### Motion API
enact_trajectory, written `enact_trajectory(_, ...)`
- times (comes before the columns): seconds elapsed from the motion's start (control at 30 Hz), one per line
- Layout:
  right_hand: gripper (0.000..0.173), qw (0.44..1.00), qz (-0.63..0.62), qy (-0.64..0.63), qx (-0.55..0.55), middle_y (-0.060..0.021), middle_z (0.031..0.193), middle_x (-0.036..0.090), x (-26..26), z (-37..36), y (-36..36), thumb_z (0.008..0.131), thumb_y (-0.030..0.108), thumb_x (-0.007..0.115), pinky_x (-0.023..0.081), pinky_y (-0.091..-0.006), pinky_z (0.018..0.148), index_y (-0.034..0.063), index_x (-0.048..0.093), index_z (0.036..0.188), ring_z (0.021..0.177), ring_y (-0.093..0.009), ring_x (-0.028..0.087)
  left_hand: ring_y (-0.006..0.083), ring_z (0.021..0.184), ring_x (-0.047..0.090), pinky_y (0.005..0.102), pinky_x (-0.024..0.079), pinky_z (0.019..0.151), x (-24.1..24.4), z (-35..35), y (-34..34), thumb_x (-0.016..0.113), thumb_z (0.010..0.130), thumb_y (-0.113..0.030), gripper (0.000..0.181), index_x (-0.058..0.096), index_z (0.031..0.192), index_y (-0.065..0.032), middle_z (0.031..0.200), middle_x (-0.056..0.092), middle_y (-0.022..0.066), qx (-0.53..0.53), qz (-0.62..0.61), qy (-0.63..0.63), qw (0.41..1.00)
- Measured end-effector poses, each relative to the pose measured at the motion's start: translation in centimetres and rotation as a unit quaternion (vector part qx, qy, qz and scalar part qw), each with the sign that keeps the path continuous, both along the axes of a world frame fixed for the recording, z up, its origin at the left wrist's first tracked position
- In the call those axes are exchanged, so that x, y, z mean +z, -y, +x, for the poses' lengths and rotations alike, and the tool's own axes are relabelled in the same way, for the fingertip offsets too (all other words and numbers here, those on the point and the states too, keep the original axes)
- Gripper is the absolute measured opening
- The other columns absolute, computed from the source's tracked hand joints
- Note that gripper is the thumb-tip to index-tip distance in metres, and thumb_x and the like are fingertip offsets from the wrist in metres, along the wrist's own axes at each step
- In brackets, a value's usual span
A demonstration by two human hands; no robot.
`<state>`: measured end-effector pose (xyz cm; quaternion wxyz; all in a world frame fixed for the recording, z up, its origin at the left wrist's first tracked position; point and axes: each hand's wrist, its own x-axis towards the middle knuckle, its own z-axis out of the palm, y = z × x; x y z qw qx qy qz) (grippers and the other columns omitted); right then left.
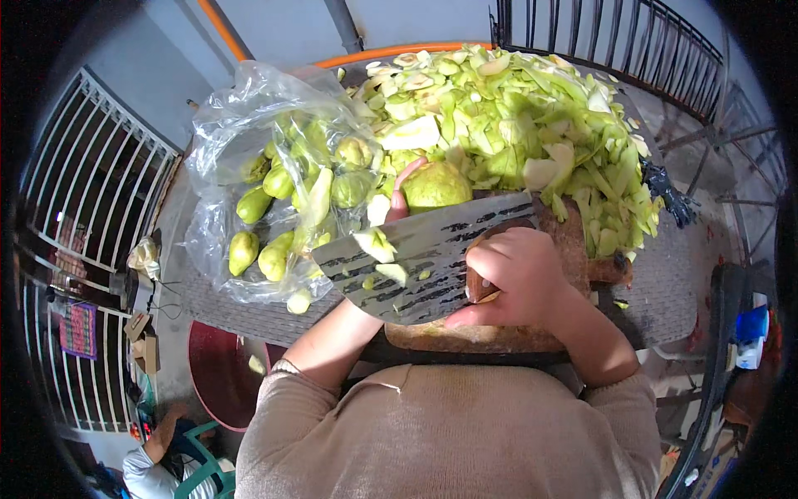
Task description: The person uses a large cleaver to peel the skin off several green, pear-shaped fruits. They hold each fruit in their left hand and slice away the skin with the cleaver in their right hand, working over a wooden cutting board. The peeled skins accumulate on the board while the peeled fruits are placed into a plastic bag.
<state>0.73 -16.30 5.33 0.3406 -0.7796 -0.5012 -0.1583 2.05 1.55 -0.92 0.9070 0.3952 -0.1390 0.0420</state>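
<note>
My right hand [520, 274] grips the wooden handle of a broad cleaver [418, 262], whose blade lies flat to view with pale green slices stuck on it. Behind the blade, my left hand [400, 199] holds a large round green fruit [436, 186]; only a finger and part of the hand show, the rest is hidden by the blade. Under both hands is a wooden cutting board [474, 339]. Several whole chayotes [252, 204] lie in and around an open clear plastic bag [218, 146] at the left. A large heap of green peelings and slices [499, 118] covers the table's far side.
A dark red tub [218, 374] stands below the table's left edge. A black plastic bag [668, 190] lies at the table's right end. At the lower left, another person [156, 465] is beside a green chair [202, 461]. A metal railing [617, 50] rises behind the table.
</note>
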Motion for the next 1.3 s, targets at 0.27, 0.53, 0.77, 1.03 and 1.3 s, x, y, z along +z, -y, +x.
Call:
enact_trajectory(0.27,0.054,0.996,-0.057,-0.014,-0.062,-0.0088,0.056,0.051,-0.1,0.8,0.1,0.064,0.056,0.072,0.043,-0.0384,0.053,0.0072,0.05,0.059,0.055,-0.03,0.055,0.0285,0.112,0.052,0.0428,0.047,0.092,-1.0,0.3,-0.7,0.053,0.087,-0.055,0.071,0.028,0.14,-0.0144,0.128,0.047,0.0144,0.018,0.001,-0.005,1.0)
enact_trajectory(0.53,0.054,0.925,0.047,-0.203,-0.318,-0.0138,0.062,0.059,0.0,5.7,3.5,0.074,0.058,0.064,0.045,-0.0404,0.056,0.005,0.058,0.067,0.058,-0.033,0.059,0.0254,0.109,0.052,0.0417,0.045,0.09,0.5,-1.3,-1.3,0.039,0.086,-0.067,0.075,0.036,0.135,-0.0102,0.127,0.047,0.0106,-0.015,-0.054,-0.141,0.988)
enact_trajectory(0.77,0.052,0.986,-0.107,-0.083,-0.101,-0.0095,0.062,0.058,0.9,-0.2,0.2,0.068,0.059,0.068,0.046,-0.0386,0.056,0.0084,0.058,0.064,0.06,-0.03,0.06,0.025,0.123,0.043,0.044,0.04,0.098,-1.0,-0.9,-1.0,0.039,0.087,-0.065,0.07,0.037,0.134,-0.0132,0.139,0.037,0.01,0.024,-0.075,-0.126,0.989)
enact_trajectory(1.03,0.051,0.997,-0.054,-0.024,-0.048,-0.0063,0.056,0.052,-0.1,-0.8,0.0,0.059,0.053,0.076,0.044,-0.0367,0.054,0.0089,0.051,0.059,0.054,-0.028,0.056,0.0247,0.113,0.049,0.0424,0.042,0.094,-0.4,-0.5,-0.7,0.04,0.088,-0.063,0.065,0.04,0.131,-0.0139,0.131,0.044,0.0092,-0.003,-0.051,-0.07,0.996)
enact_trajectory(1.3,0.056,0.958,-0.075,-0.135,-0.242,-0.0133,0.056,0.053,-0.4,3.5,1.0,0.073,0.056,0.067,0.043,-0.0403,0.052,0.0032,0.053,0.063,0.054,-0.03,0.056,0.0243,0.104,0.054,0.0408,0.044,0.091,-0.1,-1.2,-1.2,0.041,0.089,-0.06,0.061,0.043,0.129,-0.0147,0.123,0.052,0.0083,0.012,-0.082,-0.102,0.991)
